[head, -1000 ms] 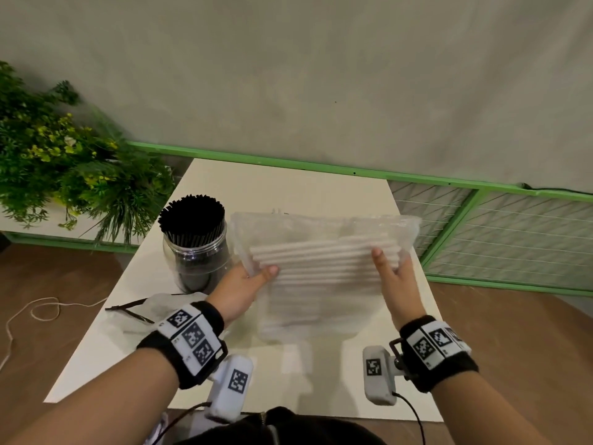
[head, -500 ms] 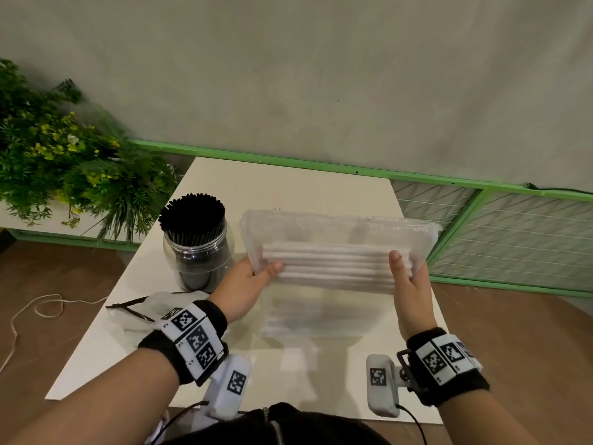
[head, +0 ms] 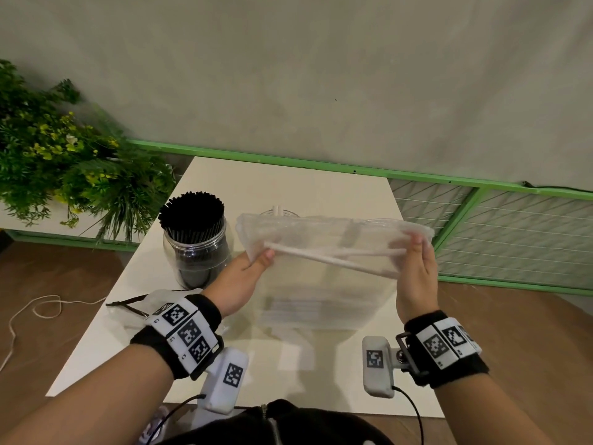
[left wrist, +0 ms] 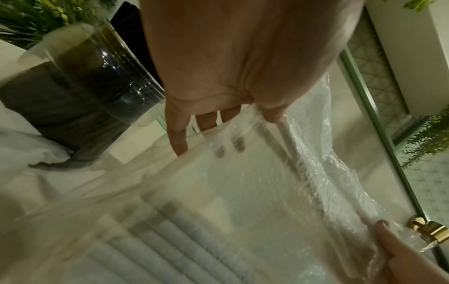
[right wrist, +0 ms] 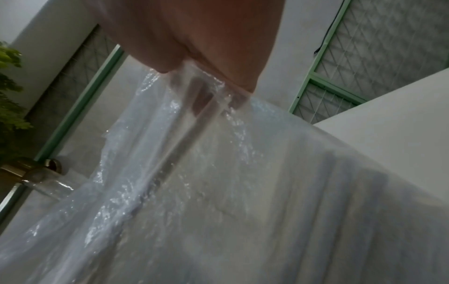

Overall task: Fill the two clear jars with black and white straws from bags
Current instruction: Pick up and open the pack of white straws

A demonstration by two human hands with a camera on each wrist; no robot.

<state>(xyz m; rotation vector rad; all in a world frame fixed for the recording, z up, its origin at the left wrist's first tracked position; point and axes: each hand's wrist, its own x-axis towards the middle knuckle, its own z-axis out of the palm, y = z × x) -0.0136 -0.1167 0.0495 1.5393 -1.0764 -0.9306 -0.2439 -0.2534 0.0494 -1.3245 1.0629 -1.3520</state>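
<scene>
I hold a clear plastic bag (head: pixel 324 239) of white straws (head: pixel 333 256) above the table, stretched between both hands. My left hand (head: pixel 260 256) pinches its left edge, thumb in front and fingers behind the film (left wrist: pixel 243 132). My right hand (head: pixel 417 248) pinches the right edge (right wrist: pixel 206 86). Two or three straws lie across the top of the bag; more sit low in its hanging part (head: pixel 305 309). A clear jar packed with black straws (head: pixel 195 239) stands to the left (left wrist: pixel 92 82). Behind the bag's top edge shows the rim of a second clear jar (head: pixel 279 212), mostly hidden.
A limp empty bag (head: pixel 150 303) and a few loose black straws (head: pixel 125 306) lie on the white table (head: pixel 288 181) near my left wrist. Green plants (head: pixel 64 175) stand beyond the table's left edge. A green-framed mesh fence (head: pixel 513 226) runs along the right.
Both hands have risen and moved apart, tipping the bag's upper edge toward flat. Most white straws have slid from under my fingers down into the hanging part of the bag.
</scene>
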